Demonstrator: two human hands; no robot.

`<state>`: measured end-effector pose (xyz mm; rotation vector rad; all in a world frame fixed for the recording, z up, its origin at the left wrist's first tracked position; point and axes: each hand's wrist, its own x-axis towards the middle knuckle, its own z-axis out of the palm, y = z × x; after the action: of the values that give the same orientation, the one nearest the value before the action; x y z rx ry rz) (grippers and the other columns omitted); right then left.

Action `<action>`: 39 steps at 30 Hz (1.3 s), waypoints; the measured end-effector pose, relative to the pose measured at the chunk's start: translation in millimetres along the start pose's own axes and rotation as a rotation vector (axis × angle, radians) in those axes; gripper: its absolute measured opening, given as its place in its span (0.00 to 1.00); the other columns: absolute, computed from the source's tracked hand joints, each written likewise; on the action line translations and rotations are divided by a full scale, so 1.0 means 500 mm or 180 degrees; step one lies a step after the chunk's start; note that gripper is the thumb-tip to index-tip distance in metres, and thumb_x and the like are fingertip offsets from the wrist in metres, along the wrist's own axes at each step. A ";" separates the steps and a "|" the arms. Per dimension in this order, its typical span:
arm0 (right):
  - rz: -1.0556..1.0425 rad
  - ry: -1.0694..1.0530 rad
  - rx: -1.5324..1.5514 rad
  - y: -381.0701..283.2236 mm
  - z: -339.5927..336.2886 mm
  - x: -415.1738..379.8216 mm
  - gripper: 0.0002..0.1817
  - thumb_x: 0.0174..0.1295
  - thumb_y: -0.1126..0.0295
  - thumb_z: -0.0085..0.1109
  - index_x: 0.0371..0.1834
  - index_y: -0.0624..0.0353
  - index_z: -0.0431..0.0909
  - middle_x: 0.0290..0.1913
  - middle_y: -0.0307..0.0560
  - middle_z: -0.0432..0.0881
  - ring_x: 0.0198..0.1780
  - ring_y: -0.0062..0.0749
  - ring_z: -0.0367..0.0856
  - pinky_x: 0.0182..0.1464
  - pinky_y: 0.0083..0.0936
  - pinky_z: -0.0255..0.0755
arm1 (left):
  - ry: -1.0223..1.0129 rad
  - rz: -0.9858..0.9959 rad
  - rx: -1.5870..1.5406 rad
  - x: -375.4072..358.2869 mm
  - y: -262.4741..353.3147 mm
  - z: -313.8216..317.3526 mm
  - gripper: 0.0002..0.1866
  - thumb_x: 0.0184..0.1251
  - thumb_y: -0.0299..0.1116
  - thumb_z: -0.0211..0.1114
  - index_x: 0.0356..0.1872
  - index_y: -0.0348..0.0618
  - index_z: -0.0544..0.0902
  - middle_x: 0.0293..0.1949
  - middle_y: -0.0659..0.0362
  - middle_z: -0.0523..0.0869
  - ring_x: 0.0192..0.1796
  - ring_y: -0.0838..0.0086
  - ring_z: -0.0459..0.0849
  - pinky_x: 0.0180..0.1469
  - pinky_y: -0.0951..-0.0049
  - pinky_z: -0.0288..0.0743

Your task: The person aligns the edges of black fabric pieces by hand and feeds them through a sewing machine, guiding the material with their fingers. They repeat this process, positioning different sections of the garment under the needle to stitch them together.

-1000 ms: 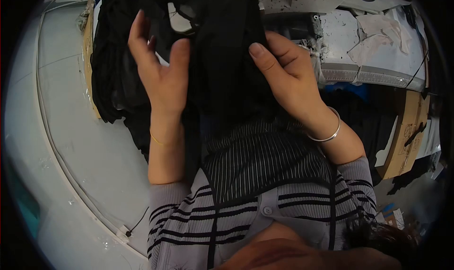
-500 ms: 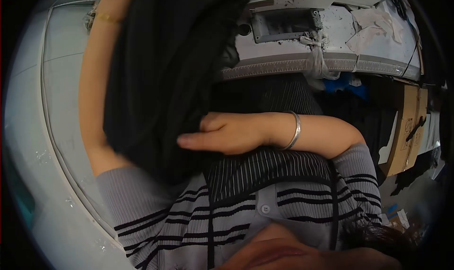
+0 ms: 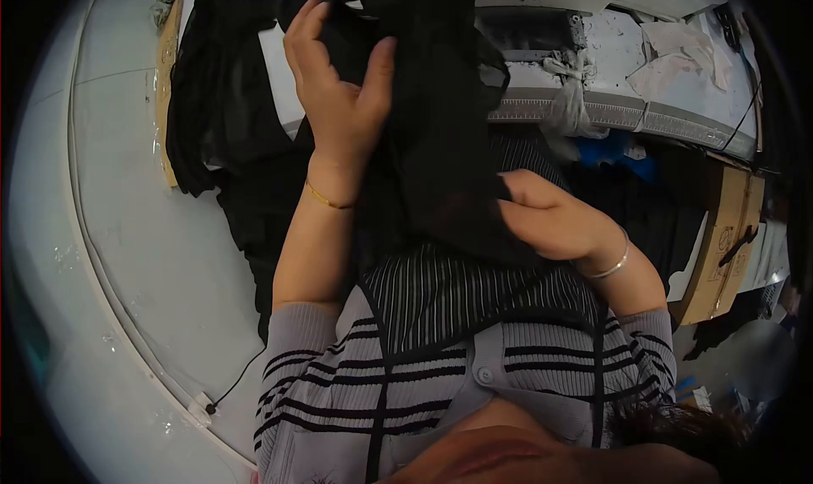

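Note:
A long piece of black cloth (image 3: 440,154) hangs in front of me, from the worktable down to my lap. My left hand (image 3: 339,86), with a thin gold bracelet at the wrist, is raised over the cloth. Its fingers and thumb are apart and nothing shows between them. My right hand (image 3: 546,217), with a silver bangle, grips the cloth's right edge near my waist; its fingertips are hidden behind the fabric. More black cloth (image 3: 229,77) is heaped at the left, over the table edge.
A worktable edge with a ruler strip (image 3: 584,107) runs across the front. A knotted plastic bag (image 3: 572,86) hangs from it. Pale scraps (image 3: 677,60) lie at the right. A cardboard box (image 3: 724,247) stands lower right, and a cable (image 3: 237,378) is at the left.
My left arm has come back from the far left, out from behind the cloth. My right hand has moved right with the cloth, uncovering the heap on the left.

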<state>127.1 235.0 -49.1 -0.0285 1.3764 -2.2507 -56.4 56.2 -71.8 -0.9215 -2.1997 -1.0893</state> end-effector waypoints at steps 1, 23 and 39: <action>-0.0185 0.0056 0.0358 -0.006 -0.008 -0.009 0.13 0.75 0.66 0.54 0.46 0.68 0.80 0.31 0.59 0.84 0.32 0.47 0.84 0.39 0.37 0.76 | 0.0012 0.0033 -0.0007 0.017 0.010 -0.004 0.32 0.59 0.26 0.75 0.65 0.35 0.73 0.68 0.44 0.74 0.69 0.53 0.74 0.70 0.61 0.69; -0.1668 0.1796 -0.0689 -0.072 -0.101 0.129 0.13 0.69 0.65 0.68 0.44 0.65 0.84 0.31 0.33 0.82 0.32 0.11 0.73 0.35 0.14 0.68 | -0.1036 0.0237 0.0054 0.078 0.190 -0.071 0.15 0.52 0.24 0.76 0.42 0.36 0.84 0.31 0.56 0.84 0.28 0.74 0.78 0.27 0.76 0.72; -0.2272 0.1981 -0.2381 -0.085 -0.061 0.135 0.25 0.64 0.78 0.62 0.66 0.62 0.73 0.24 0.47 0.81 0.25 0.38 0.81 0.28 0.31 0.72 | 0.0103 0.0411 0.0270 0.089 0.144 -0.042 0.04 0.68 0.20 0.69 0.41 0.36 0.83 0.29 0.60 0.78 0.32 0.75 0.77 0.35 0.76 0.71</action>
<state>42.8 247.5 -43.9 -0.0885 2.8607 -2.1722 -27.3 86.1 4.6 -0.9866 -2.1116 -0.9373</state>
